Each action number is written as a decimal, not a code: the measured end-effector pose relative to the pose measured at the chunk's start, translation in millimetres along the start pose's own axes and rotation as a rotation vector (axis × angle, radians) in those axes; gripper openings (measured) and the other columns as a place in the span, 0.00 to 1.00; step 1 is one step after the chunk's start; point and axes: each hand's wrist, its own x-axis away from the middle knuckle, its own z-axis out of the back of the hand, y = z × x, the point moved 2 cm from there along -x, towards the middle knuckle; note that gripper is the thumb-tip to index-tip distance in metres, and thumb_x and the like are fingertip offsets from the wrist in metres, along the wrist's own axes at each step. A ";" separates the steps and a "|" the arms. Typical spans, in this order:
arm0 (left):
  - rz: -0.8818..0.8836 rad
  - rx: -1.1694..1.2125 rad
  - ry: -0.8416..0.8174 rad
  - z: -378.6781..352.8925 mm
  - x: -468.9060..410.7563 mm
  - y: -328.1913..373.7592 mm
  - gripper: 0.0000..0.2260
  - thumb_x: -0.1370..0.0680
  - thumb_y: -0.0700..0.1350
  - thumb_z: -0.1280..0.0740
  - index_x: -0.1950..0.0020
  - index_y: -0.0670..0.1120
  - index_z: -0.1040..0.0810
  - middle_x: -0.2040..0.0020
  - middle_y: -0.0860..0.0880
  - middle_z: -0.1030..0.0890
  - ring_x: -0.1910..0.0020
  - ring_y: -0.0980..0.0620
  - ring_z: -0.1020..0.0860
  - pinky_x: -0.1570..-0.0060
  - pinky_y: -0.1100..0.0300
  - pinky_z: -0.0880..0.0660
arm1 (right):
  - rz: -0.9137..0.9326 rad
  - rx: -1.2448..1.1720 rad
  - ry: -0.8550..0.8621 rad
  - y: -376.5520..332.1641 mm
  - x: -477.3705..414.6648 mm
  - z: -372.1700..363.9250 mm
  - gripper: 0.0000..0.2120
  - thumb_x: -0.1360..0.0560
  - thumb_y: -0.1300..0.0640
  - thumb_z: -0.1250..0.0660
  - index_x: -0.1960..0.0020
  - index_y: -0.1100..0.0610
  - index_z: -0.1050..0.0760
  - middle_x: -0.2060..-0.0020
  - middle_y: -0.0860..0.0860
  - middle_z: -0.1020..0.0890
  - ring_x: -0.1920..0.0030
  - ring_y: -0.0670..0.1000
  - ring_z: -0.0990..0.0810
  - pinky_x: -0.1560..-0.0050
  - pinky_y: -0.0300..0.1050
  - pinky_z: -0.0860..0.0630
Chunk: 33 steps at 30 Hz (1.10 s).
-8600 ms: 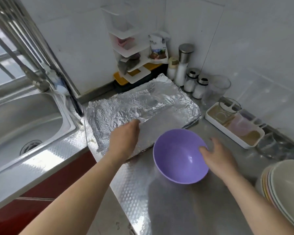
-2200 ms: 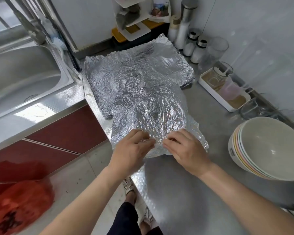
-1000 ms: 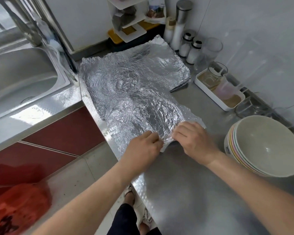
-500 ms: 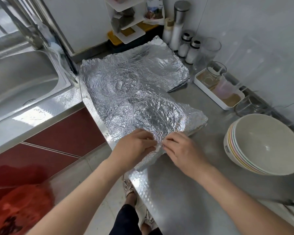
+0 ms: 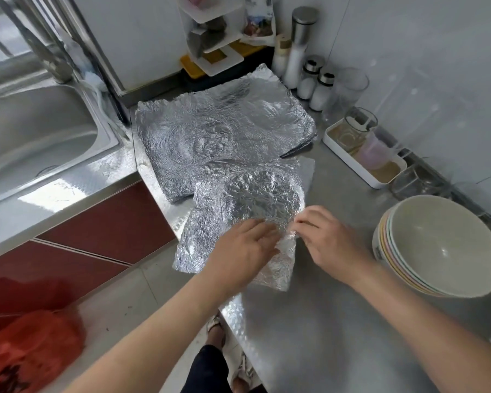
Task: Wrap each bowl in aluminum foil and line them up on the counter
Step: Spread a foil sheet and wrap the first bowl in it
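While the left hand (image 5: 244, 251) lies w/ fingers near-straight, pressing the foil sheet (image 5: 196, 245) down, & the right hand (image 5: 329, 242) pinches its edge in curled fingers, the foil-covered bowl (image 5: 262, 197) sits just beyond both sets of fingers on the worktop (image 5: 309, 336), so prob. best to fold that edge tight under the rim, slowly, w/o tearing.

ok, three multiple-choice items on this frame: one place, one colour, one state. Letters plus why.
1. Where is the stack of bowls?
A) on the counter, at the person's right
B) in the sink
C) on the wall shelf

2. Inside colour of the top bowl?
A) purple
B) cream
C) black

3. The foil sheet nearest the person is:
A) rolled tight
B) draped over a round form
C) lying in the tray

Key: 1A, it stands beyond the right hand; 2B, pale interior shows; 3B, it domes up ahead of the left hand.
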 end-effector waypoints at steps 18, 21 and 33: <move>-0.006 0.087 0.064 3.5 19.5 -17.1 0.13 0.20 0.53 0.36 0.43 0.47 0.18 0.49 0.48 0.20 0.49 0.47 0.24 0.52 0.51 0.23 | 0.064 -0.049 0.049 -8.5 9.8 -11.1 0.07 0.25 0.56 0.31 0.50 0.58 0.19 0.50 0.51 0.21 0.46 0.54 0.23 0.54 0.50 0.21; -0.010 0.082 0.086 0.2 21.0 -18.8 0.12 0.21 0.52 0.36 0.45 0.47 0.17 0.53 0.50 0.21 0.55 0.50 0.25 0.59 0.55 0.24 | 0.099 -0.024 0.089 -12.5 7.2 -11.8 0.04 0.26 0.58 0.30 0.54 0.58 0.19 0.55 0.51 0.20 0.50 0.53 0.23 0.60 0.47 0.21; 0.019 -0.014 0.127 -12.4 8.4 -6.4 0.07 0.23 0.45 0.32 0.59 0.46 0.17 0.62 0.52 0.23 0.62 0.51 0.28 0.66 0.56 0.26 | 0.268 0.023 -0.038 3.8 -11.4 -11.2 0.06 0.28 0.69 0.32 0.59 0.59 0.21 0.59 0.52 0.22 0.55 0.54 0.21 0.62 0.45 0.21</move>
